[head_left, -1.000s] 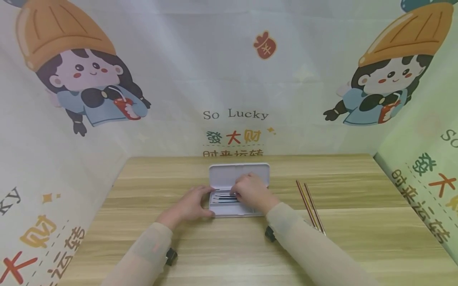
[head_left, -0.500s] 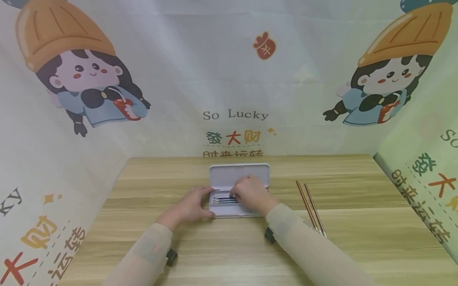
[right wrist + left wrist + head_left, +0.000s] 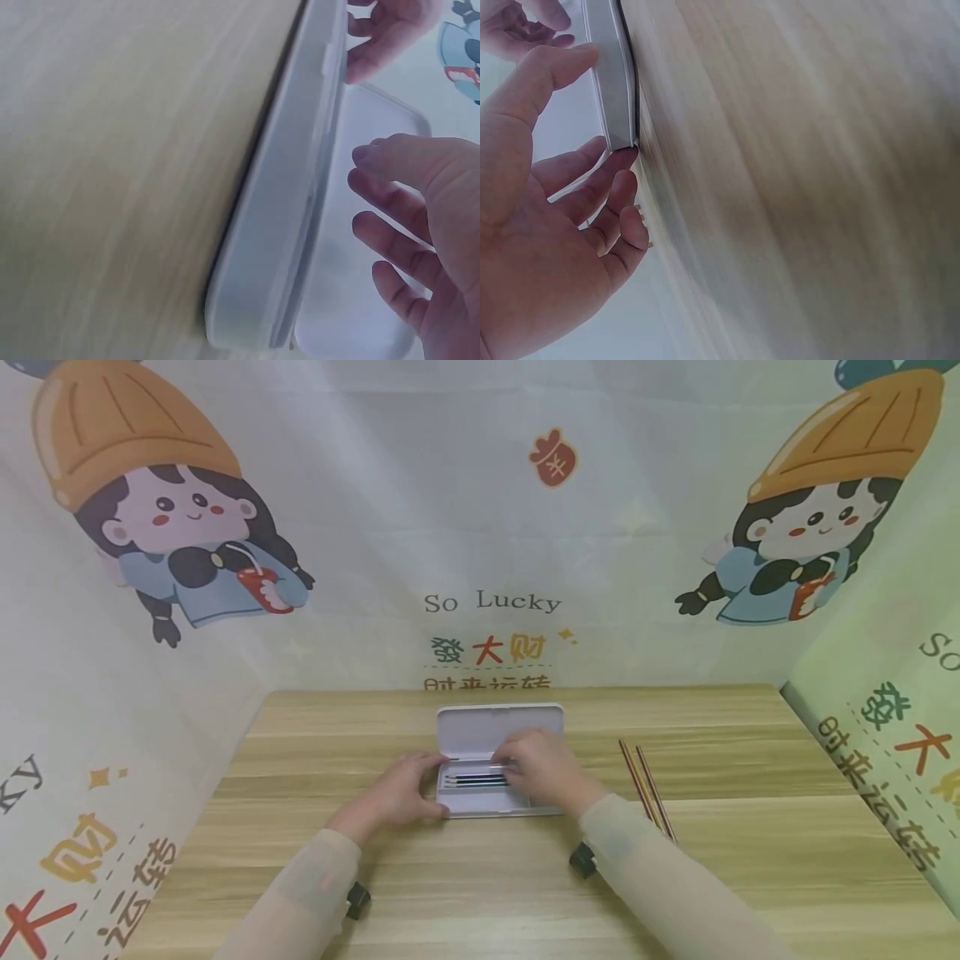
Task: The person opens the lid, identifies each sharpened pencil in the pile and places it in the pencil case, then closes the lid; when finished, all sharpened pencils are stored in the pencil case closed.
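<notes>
A white pencil case (image 3: 471, 800) lies with its lid raised at the middle of the table. Several dark-striped pencils (image 3: 472, 781) rest side by side in its tray, their right ends hidden under my right hand. My left hand (image 3: 401, 789) grips the left end of the case, the thumb on its front wall (image 3: 615, 82) and the other fingers round the end and back. My right hand (image 3: 543, 766) hovers over the right part of the tray. In the right wrist view, that hand's fingers (image 3: 394, 247) are loosely bent and apart, with nothing visible between them.
To the right of the case, several dark red and yellow pencil-like sticks (image 3: 647, 789) lie slanted on the wooden table (image 3: 465, 885), their near ends behind my right sleeve. A printed cloth (image 3: 360, 527) walls the table at the back and sides.
My right hand has let go of the pencils and moved slightly right, its fingers looser. The pencils now lie straighter and more parallel in the tray. My left hand stays in place.
</notes>
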Available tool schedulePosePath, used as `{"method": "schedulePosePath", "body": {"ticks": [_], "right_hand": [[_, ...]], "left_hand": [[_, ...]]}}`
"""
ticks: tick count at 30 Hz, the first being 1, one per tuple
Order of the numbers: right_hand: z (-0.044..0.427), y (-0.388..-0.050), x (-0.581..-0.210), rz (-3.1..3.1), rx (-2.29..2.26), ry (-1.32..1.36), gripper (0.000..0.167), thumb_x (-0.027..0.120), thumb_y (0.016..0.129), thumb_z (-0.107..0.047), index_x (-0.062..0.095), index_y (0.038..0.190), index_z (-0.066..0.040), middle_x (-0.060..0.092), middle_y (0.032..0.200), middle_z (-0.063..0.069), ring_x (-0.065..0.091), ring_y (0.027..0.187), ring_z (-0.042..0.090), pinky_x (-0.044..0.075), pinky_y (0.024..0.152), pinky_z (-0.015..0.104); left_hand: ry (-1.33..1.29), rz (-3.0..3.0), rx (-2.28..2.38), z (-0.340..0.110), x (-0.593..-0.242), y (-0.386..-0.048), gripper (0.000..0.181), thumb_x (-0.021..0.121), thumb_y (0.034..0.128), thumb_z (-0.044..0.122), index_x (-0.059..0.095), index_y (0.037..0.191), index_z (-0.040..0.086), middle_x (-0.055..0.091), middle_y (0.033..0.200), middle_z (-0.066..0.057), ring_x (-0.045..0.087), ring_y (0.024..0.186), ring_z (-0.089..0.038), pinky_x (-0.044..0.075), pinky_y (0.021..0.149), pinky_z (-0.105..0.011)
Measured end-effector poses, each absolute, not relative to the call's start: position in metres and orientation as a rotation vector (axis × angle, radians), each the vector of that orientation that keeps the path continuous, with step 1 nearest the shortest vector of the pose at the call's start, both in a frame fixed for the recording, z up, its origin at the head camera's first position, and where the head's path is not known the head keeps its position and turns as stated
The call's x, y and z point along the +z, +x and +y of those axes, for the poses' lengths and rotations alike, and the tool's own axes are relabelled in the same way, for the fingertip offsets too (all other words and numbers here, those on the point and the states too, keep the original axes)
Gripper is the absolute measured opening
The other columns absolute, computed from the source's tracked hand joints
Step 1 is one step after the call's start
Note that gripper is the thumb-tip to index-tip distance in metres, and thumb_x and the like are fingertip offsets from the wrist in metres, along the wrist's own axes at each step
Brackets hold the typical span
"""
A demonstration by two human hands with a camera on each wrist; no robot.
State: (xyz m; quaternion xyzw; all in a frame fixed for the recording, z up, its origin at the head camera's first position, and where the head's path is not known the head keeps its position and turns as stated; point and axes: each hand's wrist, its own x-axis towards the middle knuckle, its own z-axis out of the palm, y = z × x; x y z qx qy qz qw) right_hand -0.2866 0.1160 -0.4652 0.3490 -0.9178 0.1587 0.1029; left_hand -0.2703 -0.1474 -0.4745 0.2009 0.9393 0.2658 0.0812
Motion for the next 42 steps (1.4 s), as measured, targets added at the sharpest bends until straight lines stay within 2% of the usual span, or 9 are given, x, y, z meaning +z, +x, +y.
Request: {"method": "schedulePosePath", "body": {"ticks": [8, 16, 22, 29, 32, 42], "right_hand": [[0.133, -0.283, -0.456, -2.670, 0.514, 0.986, 0.018, 0.079, 0.087, -0.014, 0.079, 0.105, -0.014, 0.079, 0.106, 0.001, 0.073, 0.101, 0.021, 0.060, 0.093, 0.039], [0.151, -0.288, -0.442, -2.606, 0.615, 0.846, 0.023, 0.081, 0.085, -0.010, 0.077, 0.107, -0.012, 0.075, 0.113, 0.006, 0.069, 0.110, 0.027, 0.058, 0.098, 0.044], [0.166, -0.292, -0.433, -2.628, 0.723, 0.707, 0.026, 0.079, 0.087, -0.010, 0.076, 0.113, -0.011, 0.068, 0.128, 0.009, 0.062, 0.125, 0.031, 0.052, 0.110, 0.048], [0.182, -0.299, -0.435, -2.671, 0.782, 0.608, 0.040, 0.079, 0.088, -0.012, 0.070, 0.127, -0.010, 0.064, 0.137, 0.014, 0.057, 0.131, 0.034, 0.046, 0.116, 0.053], [0.186, -0.301, -0.437, -2.705, 0.782, 0.597, 0.044, 0.078, 0.089, -0.013, 0.068, 0.132, -0.010, 0.064, 0.138, 0.014, 0.058, 0.130, 0.036, 0.048, 0.114, 0.054], [0.191, -0.297, -0.439, -2.688, 0.839, 0.644, 0.042, 0.076, 0.090, -0.011, 0.068, 0.132, -0.009, 0.065, 0.133, 0.014, 0.066, 0.113, 0.034, 0.058, 0.098, 0.049]], "left_hand": [[0.607, 2.799, 0.802, -0.149, -0.476, -0.269, 0.085, 0.091, 0.0742, 0.025, 0.053, 0.147, 0.003, 0.057, 0.146, -0.021, 0.050, 0.138, -0.041, 0.040, 0.120, -0.055], [0.606, 2.793, 0.799, -0.148, -0.475, -0.270, 0.085, 0.091, 0.0741, 0.024, 0.053, 0.147, 0.003, 0.056, 0.148, -0.021, 0.050, 0.139, -0.040, 0.039, 0.121, -0.055], [0.599, 2.791, 0.799, -0.148, -0.476, -0.271, 0.085, 0.090, 0.0750, 0.026, 0.053, 0.148, 0.004, 0.055, 0.149, -0.020, 0.049, 0.140, -0.039, 0.038, 0.122, -0.054], [0.609, 2.802, 0.786, -0.150, -0.476, -0.271, 0.084, 0.091, 0.0749, 0.028, 0.054, 0.147, 0.005, 0.055, 0.149, -0.020, 0.049, 0.140, -0.040, 0.038, 0.122, -0.054], [0.618, 2.807, 0.779, -0.151, -0.476, -0.271, 0.084, 0.091, 0.0748, 0.029, 0.054, 0.147, 0.005, 0.056, 0.149, -0.020, 0.049, 0.140, -0.040, 0.038, 0.122, -0.054], [0.606, 2.808, 0.815, -0.151, -0.476, -0.272, 0.083, 0.092, 0.0722, 0.027, 0.055, 0.143, 0.004, 0.058, 0.147, -0.019, 0.052, 0.136, -0.038, 0.040, 0.120, -0.053]]}}
